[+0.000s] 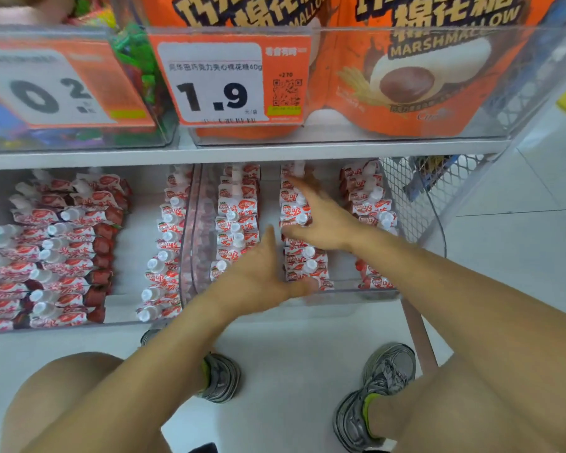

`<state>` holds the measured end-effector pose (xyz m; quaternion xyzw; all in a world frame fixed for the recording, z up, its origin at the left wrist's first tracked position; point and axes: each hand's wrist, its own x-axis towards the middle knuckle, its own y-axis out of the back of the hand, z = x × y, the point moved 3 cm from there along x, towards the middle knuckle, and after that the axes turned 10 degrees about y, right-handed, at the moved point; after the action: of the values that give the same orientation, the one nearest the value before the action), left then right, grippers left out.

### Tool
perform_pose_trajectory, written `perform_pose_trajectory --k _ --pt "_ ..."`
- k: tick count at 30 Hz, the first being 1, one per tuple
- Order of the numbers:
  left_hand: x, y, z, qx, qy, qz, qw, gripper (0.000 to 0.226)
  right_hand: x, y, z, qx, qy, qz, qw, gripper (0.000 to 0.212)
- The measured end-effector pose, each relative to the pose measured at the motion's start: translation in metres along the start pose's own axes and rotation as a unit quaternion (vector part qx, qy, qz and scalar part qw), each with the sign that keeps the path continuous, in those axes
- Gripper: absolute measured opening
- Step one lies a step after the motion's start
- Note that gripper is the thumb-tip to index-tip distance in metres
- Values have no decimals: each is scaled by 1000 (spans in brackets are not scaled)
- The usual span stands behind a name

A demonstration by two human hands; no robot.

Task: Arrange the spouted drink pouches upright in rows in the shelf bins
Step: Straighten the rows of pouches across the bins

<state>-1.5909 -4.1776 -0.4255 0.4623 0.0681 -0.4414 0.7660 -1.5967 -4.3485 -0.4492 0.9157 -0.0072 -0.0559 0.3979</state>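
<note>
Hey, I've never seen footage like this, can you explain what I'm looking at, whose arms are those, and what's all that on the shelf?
This is one picture from a camera worn on a person's head, looking down at their own bare arms and grey sneakers. There is no machine. The person faces a shop shelf holding clear plastic bins filled with rows of red-and-white spouted drink pouches with white caps. The left hand and right hand reach into the right-hand bin, fingers mostly straight, touching the middle row; neither clearly grips a pouch. Above sit orange marshmallow bags and a price tag reading 1.9.
</note>
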Motion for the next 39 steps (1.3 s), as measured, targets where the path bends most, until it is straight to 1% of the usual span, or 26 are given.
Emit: perform_pose_trajectory --k 2,5,7,10,12,13,15,16,17,19,21,22,24,26,28,29,30,32,33,36,39 --pt "11 4 1 -59 2 -20 998 104 -1 -4 5 -6 3 -2 1000 86" --pt "18 -1 -1 -132 5 -64 989 92 -1 4 4 -51 16 -13 998 79" --pt "21 -5 1 -134 3 -70 989 84 -3 7 6 -68 11 -30 997 72" --pt "24 -6 3 -101 6 -70 992 83 -9 4 6 -69 6 -50 996 61" --pt "28 -6 -1 -129 22 -67 989 87 -11 6 7 -66 12 -52 996 68" --pt "30 -5 -2 -152 34 -65 986 94 -11 8 8 -54 11 -48 997 76" --pt "35 -5 -2 -175 63 -67 980 116 -13 11 10 -14 1 -27 1000 95" --pt "40 -5 -3 -177 68 -70 979 123 -15 10 12 3 -10 -20 1000 103" --pt "44 -5 -2 -179 60 -74 979 123 -17 7 13 17 -27 -21 999 105" --pt "47 -5 1 -183 41 -88 978 118 -22 2 16 42 -58 -38 997 100" --pt "47 -5 3 -179 34 -97 978 118 -25 0 16 49 -55 -43 996 94" --pt "47 -5 3 -183 32 -104 977 114 -25 0 17 49 -50 -41 997 93" --pt "46 -6 2 -201 26 -121 972 98 -24 3 19 68 -52 -46 995 96" --pt "46 -3 3 -226 23 -131 965 87 -20 9 17 127 -55 -42 989 105" --pt "49 1 5 -267 24 -123 956 73 -16 12 19 183 -61 -12 981 102" --pt "50 3 7 -279 22 -115 953 72 -14 10 19 196 -65 -11 978 96" --pt "53 2 7 -279 14 -117 953 76 -13 7 20 204 -67 -15 977 89" --pt "54 -2 10 -264 2 -129 956 91 -15 1 20 209 -70 -13 975 88" --pt "54 -2 11 -261 -5 -129 957 93 -17 0 21 223 -73 -9 972 87" --pt "55 -3 12 -273 -9 -133 953 95 -22 0 21 281 -81 -5 956 75" --pt "51 -3 17 -286 -10 -148 947 95 -23 -1 17 304 -84 -5 949 73"
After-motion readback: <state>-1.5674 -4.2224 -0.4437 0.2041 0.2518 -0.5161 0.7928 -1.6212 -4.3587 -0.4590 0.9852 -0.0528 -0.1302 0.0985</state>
